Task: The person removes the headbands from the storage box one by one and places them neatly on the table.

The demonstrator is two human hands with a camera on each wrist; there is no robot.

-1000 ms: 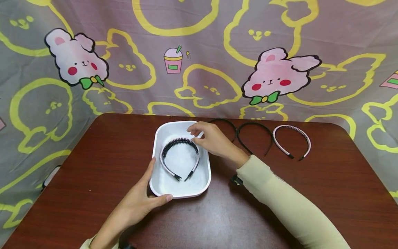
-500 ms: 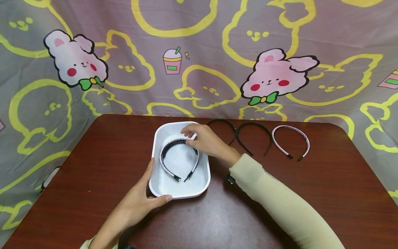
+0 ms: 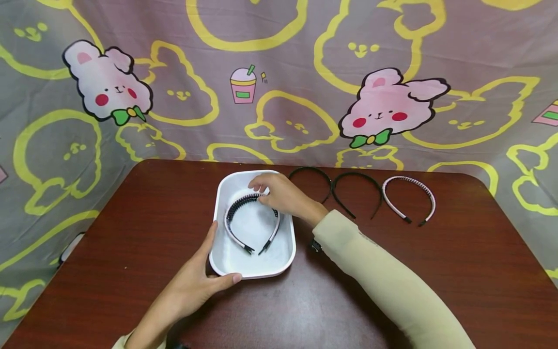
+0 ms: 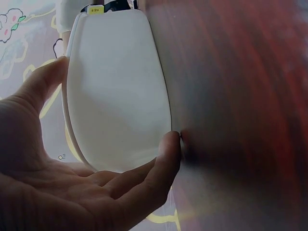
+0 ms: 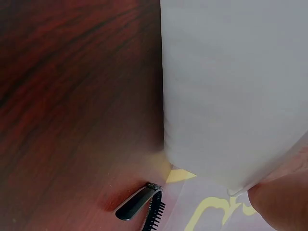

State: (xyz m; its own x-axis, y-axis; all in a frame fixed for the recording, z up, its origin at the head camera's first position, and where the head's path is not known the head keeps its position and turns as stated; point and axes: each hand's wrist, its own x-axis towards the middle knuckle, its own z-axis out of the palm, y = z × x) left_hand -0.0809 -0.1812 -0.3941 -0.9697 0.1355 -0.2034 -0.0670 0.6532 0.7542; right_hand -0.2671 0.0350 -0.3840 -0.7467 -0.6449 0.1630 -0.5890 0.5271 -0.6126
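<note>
A white rectangular tray (image 3: pixel 244 268) with rounded corners stands on the table in the head view. Inside lies a pale pink headband (image 3: pixel 274 234) with black teeth and black tips, its arch toward the back. My left hand (image 3: pixel 192 283) grips the tray's near left corner, thumb over the front rim and fingers along the side; the left wrist view shows them round the white wall (image 4: pixel 115 91). Over the tray's back right, my right hand (image 3: pixel 281 194) has loosely bent fingers with a gap to the thumb. The thumb overlaps the headband's arch and hides part of it.
To the right of the tray lie a black headband (image 3: pixel 311 168) partly behind my right hand, another black headband (image 3: pixel 357 173) and a pink headband (image 3: pixel 410 179). The brown table (image 3: pixel 131 232) ends at a patterned cloth (image 3: pixel 279 63) behind.
My right hand has moved a little left and inward over the tray, along the headband's arch. The left hand, tray and headbands stay where they were.
</note>
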